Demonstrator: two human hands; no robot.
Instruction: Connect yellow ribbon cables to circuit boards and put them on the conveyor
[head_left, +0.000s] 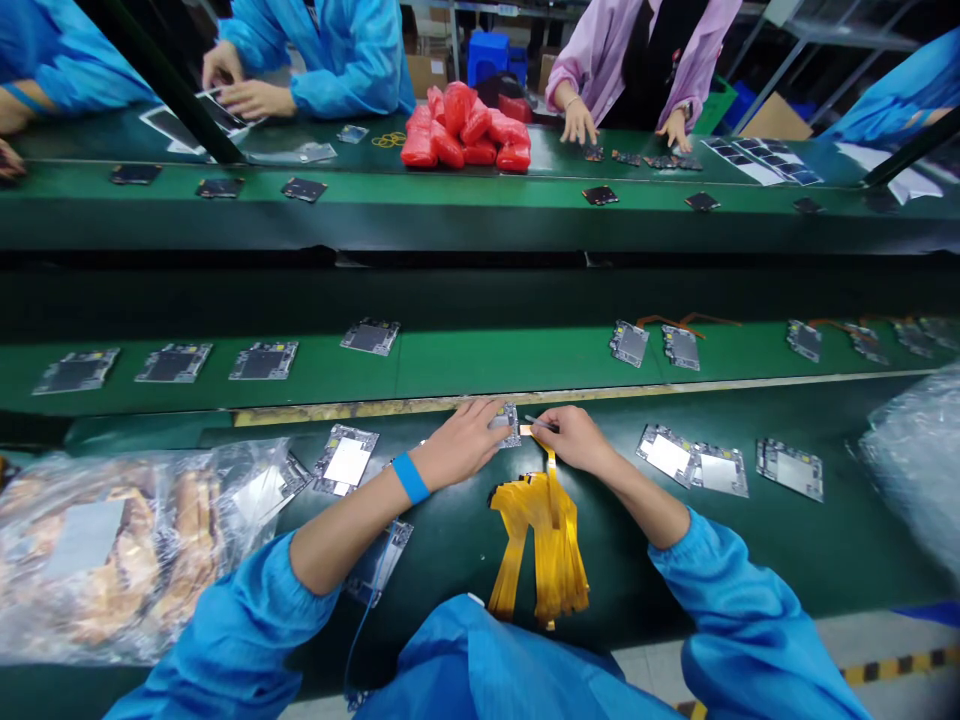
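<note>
My left hand (463, 440), with a blue strap at the wrist, lies over a small circuit board (511, 425). Its fingers hold the board against the dark green bench, hiding most of it. My right hand (574, 438) pinches a thin grey tool (541, 424), tweezers-like, its tip close to the board's right edge. A yellow flex cable (553, 462) runs from beside that edge, under the right fingertips, down to a fanned pile of yellow flex cables (559, 550). Whether the cable's end touches the board's connector is too small to tell.
Circuit boards lie left (347, 458) and right (790, 468) of my hands. A plastic bag of copper-coloured parts (112, 560) sits at left. More boards (262, 361) line the green conveyor (480, 355). Across it, people handle parts near red wrapped bundles (465, 128).
</note>
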